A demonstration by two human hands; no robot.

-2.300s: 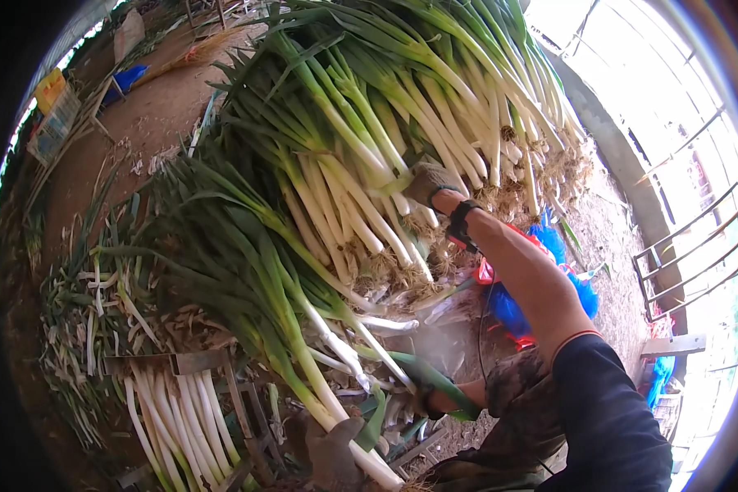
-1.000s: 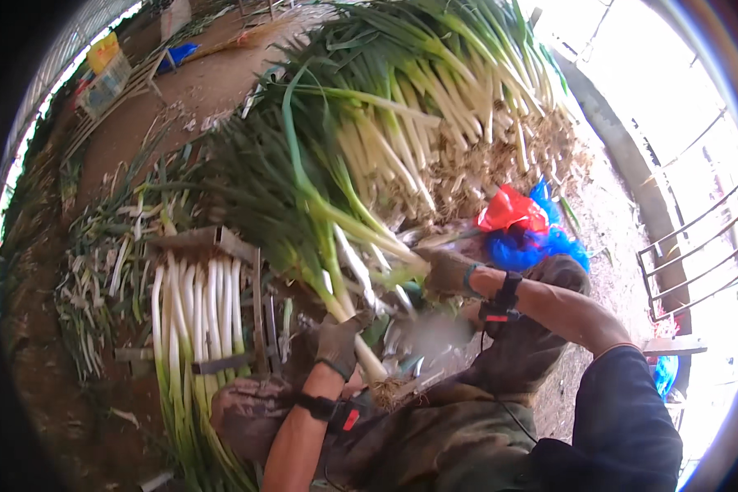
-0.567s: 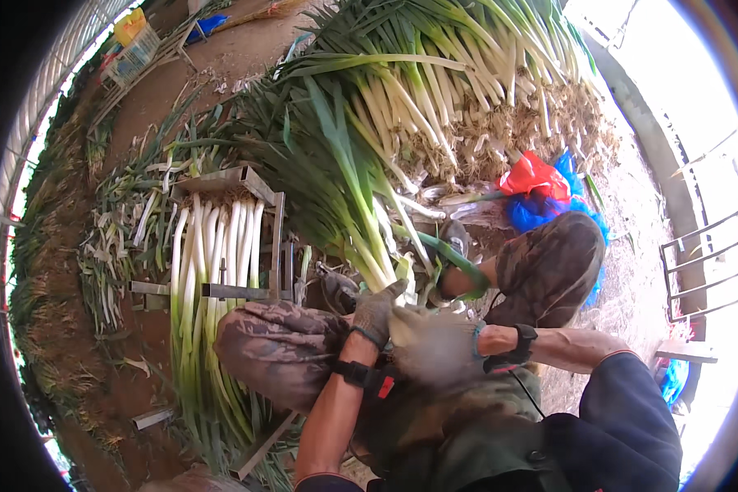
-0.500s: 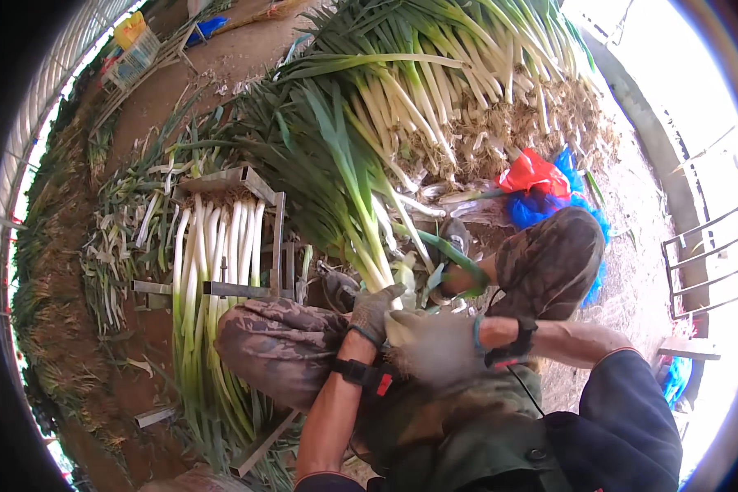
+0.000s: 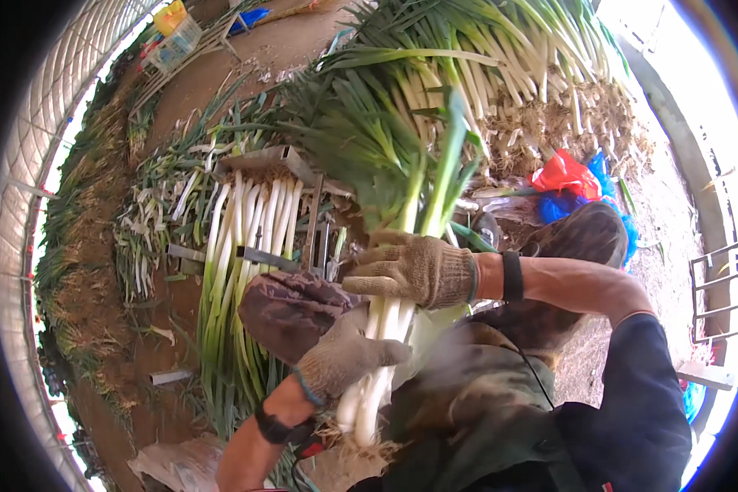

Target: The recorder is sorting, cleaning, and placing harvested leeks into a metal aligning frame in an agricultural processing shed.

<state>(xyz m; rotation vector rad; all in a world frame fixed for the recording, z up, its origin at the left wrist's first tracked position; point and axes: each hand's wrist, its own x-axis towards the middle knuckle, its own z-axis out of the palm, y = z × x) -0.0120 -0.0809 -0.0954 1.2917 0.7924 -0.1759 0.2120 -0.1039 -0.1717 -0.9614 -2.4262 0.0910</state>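
A few leeks (image 5: 375,394) lie slanted across my lap, their white stems and tangled roots toward me and their green leaves pointing away. My left hand (image 5: 343,351), in a knitted work glove, grips the white stems from the left, its thumb laid across them. Higher up, where white turns to green, my gloved right hand (image 5: 418,266) is closed over the same leeks from above, its fingers reaching left. To the left, a metal frame (image 5: 262,161) holds a row of trimmed white-stemmed leeks (image 5: 250,221), their green ends toward me.
A large heap of untrimmed leeks (image 5: 517,74) with soil-covered roots fills the far side. Beside my right knee lie red (image 5: 566,176) and blue plastic bags. Leaf scraps (image 5: 143,234) cover ground left of the frame. A metal rack (image 5: 717,287) stands far right; a crate (image 5: 176,45) stands far left.
My right hand has moved up and left from beside the root ends onto the upper stems. My left hand has shifted down and left; the leeks now stretch farther toward me.
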